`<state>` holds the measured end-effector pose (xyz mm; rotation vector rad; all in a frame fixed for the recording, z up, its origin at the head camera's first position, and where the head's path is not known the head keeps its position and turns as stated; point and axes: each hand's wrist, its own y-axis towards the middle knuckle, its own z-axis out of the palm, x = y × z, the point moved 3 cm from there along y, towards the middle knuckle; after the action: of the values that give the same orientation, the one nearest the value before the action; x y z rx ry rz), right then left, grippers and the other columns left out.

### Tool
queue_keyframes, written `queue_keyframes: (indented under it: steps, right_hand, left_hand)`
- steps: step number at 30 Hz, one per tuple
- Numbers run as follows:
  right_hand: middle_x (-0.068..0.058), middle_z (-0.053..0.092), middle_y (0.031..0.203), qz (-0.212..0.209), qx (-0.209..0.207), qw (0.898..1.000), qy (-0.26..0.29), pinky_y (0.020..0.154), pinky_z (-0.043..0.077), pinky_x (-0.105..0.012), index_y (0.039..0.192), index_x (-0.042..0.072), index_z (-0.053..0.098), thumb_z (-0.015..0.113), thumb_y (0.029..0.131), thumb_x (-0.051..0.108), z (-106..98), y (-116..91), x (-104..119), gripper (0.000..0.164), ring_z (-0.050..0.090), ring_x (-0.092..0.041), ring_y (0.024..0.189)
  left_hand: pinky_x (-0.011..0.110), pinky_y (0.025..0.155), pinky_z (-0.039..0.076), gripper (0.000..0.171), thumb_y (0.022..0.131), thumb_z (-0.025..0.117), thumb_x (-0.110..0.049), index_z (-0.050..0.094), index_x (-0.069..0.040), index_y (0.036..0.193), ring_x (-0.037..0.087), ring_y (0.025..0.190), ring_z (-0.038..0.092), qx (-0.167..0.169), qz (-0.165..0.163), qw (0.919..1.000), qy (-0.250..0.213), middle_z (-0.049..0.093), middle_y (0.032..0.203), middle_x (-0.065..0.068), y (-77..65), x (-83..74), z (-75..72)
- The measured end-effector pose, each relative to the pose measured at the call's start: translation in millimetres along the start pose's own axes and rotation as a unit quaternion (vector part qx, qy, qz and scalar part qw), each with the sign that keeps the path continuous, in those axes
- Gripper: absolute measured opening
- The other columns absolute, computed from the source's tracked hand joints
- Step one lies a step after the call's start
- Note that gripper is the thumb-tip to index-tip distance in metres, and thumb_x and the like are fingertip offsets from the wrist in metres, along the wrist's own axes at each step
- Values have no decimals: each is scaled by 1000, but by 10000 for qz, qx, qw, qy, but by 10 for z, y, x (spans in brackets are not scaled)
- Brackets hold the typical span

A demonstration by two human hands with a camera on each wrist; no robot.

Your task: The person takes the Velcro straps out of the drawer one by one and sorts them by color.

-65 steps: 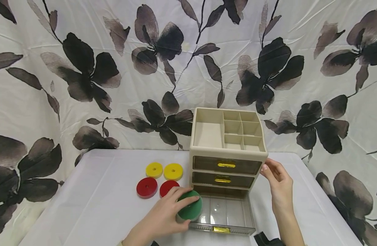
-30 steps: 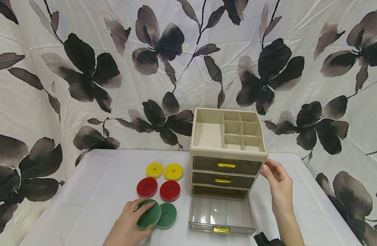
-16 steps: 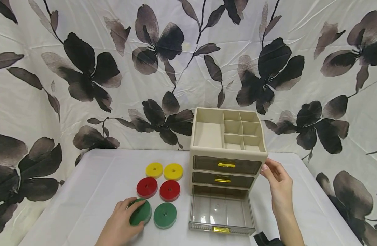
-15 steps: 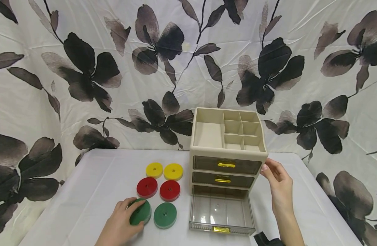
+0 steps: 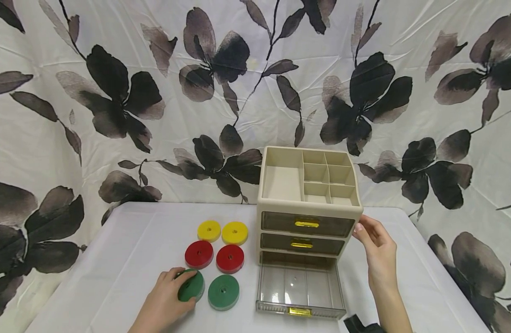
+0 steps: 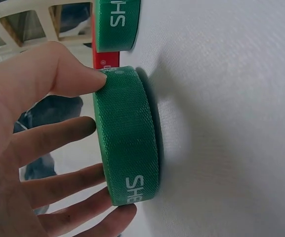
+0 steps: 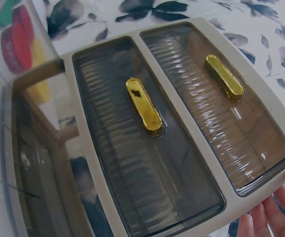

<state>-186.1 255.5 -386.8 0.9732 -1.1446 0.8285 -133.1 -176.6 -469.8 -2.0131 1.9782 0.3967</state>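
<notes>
My left hand (image 5: 164, 298) holds a roll of green woven tape (image 6: 127, 138) by its rim, at the front left of the table. In the left wrist view the thumb lies at one end of the rim, and fingers reach around the other. A second green tape roll (image 5: 224, 292) lies just to the right. Behind them are two red tape rolls (image 5: 199, 254) and two yellow tape rolls (image 5: 208, 230). My right hand (image 5: 380, 249) rests its fingers against the right side of a cream drawer organizer (image 5: 309, 205), holding nothing loose.
The organizer's bottom drawer (image 5: 299, 282) is pulled out, transparent and with nothing inside. Its upper two drawers (image 5: 307, 224) are closed, with gold handles. A divided tray (image 5: 282, 178) forms the top. Floral cloth (image 5: 255, 92) hangs behind the white table (image 5: 126, 259).
My left hand has carried the green roll leftward from beside the open drawer, past the other green roll, and down to its left. The right hand has stayed at the organizer.
</notes>
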Motion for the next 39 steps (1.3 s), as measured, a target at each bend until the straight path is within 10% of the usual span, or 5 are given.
queue_keyframes:
  steps: [26,39]
  right_hand:
    - [8,65,105,49,-70,9999,-113,81,52,-12,117,3,60,61,93,12,-14,-13,1,25,63,-2,97]
    - [7,65,105,-58,-13,10000,-38,81,52,-12,117,2,60,61,93,10,5,-12,13,25,63,-3,96]
  left_hand:
    - [54,77,56,60,69,82,-31,64,-14,123,33,107,55,263,-83,9993,261,56,130,19,-12,-54,-13]
    - [49,85,56,48,77,77,-28,66,-11,120,29,104,59,-527,305,9972,441,62,122,11,-157,-275,-87]
